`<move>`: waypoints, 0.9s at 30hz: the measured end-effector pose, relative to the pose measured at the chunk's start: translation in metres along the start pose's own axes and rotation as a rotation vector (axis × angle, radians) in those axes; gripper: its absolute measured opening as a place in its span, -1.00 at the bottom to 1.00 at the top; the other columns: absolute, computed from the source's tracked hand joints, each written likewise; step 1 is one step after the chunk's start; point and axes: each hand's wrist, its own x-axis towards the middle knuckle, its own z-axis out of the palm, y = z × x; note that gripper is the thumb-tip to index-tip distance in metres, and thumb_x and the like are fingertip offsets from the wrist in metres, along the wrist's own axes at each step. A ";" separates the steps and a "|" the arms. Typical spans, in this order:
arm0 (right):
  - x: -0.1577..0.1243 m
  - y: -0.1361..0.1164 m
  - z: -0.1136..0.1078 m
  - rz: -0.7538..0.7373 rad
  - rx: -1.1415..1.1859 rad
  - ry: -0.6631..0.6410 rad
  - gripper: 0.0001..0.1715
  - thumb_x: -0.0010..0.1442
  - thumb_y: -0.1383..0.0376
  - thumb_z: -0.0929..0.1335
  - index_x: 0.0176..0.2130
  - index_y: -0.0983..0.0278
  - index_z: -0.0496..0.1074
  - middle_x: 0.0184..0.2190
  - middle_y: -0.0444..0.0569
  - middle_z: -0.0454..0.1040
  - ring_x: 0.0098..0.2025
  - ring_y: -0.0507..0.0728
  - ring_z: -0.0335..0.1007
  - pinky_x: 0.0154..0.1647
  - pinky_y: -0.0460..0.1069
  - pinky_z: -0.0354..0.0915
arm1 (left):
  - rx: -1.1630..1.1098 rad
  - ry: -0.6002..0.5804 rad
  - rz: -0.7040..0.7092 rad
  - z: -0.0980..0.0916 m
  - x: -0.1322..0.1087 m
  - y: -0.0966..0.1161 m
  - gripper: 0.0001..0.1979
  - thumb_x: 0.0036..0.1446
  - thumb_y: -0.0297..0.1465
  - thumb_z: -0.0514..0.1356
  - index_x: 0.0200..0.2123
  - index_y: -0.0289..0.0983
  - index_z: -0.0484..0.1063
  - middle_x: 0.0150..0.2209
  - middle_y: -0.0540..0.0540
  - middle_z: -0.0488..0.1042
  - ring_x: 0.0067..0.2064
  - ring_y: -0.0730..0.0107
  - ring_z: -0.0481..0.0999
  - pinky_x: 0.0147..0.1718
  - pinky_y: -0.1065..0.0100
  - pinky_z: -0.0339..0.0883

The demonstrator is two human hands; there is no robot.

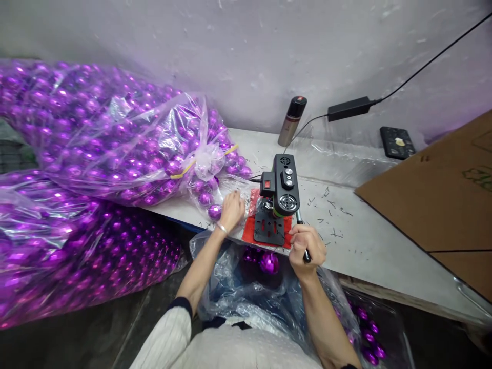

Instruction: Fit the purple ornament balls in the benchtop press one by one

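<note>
A small black bench drill press (pixel 283 190) stands on a red mat (pixel 249 233) at the front edge of the white table (pixel 365 241). My right hand (pixel 305 247) is closed round the press's black lever handle (pixel 306 254). My left hand (pixel 231 209) rests on the table left of the press, fingers curled among loose purple balls (pixel 214 210) spilling from a clear bag (pixel 126 138). What its fingers hold is hidden. A purple ball (pixel 269 262) lies in a plastic bag on my lap.
Big clear bags of shiny purple balls (pixel 77 246) fill the left side. A metal flask (pixel 292 121), a black power adapter (pixel 349 108) with its cable and a dark phone (pixel 397 142) sit by the wall. Cardboard sheets (pixel 438 195) cover the right. Metal shavings litter the table.
</note>
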 end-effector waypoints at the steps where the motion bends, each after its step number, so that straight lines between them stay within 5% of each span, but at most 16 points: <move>1: 0.000 0.000 0.001 -0.002 0.003 0.002 -0.68 0.31 0.49 0.27 -0.45 0.20 0.29 -0.51 -0.15 0.43 -0.43 0.04 0.44 -0.42 -0.03 0.29 | 0.061 -0.005 -0.098 -0.006 0.025 -0.003 -0.55 0.36 -0.47 0.05 0.26 -0.49 0.34 0.26 -0.53 0.41 0.32 -0.16 0.42 0.30 -0.11 0.29; 6: -0.002 0.000 0.002 -0.004 -0.005 -0.007 -0.69 0.30 0.49 0.26 -0.45 0.20 0.28 -0.48 -0.15 0.43 -0.45 0.03 0.42 -0.44 -0.04 0.28 | 0.121 -0.058 -0.324 -0.019 0.109 -0.006 -0.36 0.27 -0.51 0.15 0.38 -0.55 0.13 0.31 -0.61 0.32 0.32 -0.26 0.42 0.27 -0.03 0.30; 12: -0.002 0.001 0.003 -0.031 -0.001 0.002 -0.69 0.31 0.49 0.26 -0.44 0.20 0.28 -0.51 -0.16 0.40 -0.44 0.04 0.43 -0.44 -0.05 0.31 | -0.014 -0.057 -0.342 -0.027 0.121 -0.010 -0.38 0.20 -0.52 0.27 0.31 -0.47 0.23 0.29 -0.56 0.35 0.31 -0.24 0.43 0.26 -0.04 0.30; 15: -0.001 0.001 0.003 -0.032 -0.008 -0.001 -0.68 0.32 0.48 0.25 -0.44 0.20 0.27 -0.51 -0.16 0.40 -0.45 0.03 0.42 -0.46 -0.05 0.30 | -0.278 -0.051 -0.428 -0.042 0.108 -0.011 -0.38 0.13 -0.41 0.40 0.23 -0.43 0.34 0.22 -0.49 0.45 0.25 -0.16 0.49 0.23 -0.04 0.34; 20: 0.002 0.000 0.003 -0.028 -0.014 0.000 -0.69 0.33 0.46 0.25 -0.44 0.20 0.28 -0.50 -0.14 0.42 -0.45 0.03 0.42 -0.46 -0.05 0.29 | -1.183 -0.125 -0.495 -0.056 0.049 0.007 -0.64 0.17 -0.24 0.38 -0.04 -0.33 0.55 -0.04 -0.23 0.64 -0.09 0.24 0.65 0.04 0.17 0.50; 23: 0.008 0.000 0.002 -0.043 -0.016 0.009 -0.69 0.33 0.45 0.24 -0.44 0.19 0.29 -0.51 -0.14 0.44 -0.46 0.03 0.42 -0.48 -0.05 0.27 | -1.493 -0.187 -0.526 -0.046 0.008 0.026 -0.68 0.11 -0.22 0.42 -0.14 -0.30 0.59 -0.16 -0.13 0.67 -0.18 0.33 0.65 -0.04 0.26 0.53; 27: 0.022 -0.002 0.000 -0.077 -0.031 0.004 -0.69 0.33 0.45 0.25 -0.44 0.19 0.28 -0.55 -0.17 0.42 -0.49 0.02 0.40 -0.51 -0.06 0.24 | -1.577 -0.255 -0.639 -0.021 -0.028 0.041 -0.64 0.05 -0.18 0.45 -0.16 -0.26 0.58 -0.26 -0.07 0.66 -0.26 0.35 0.65 -0.10 0.28 0.53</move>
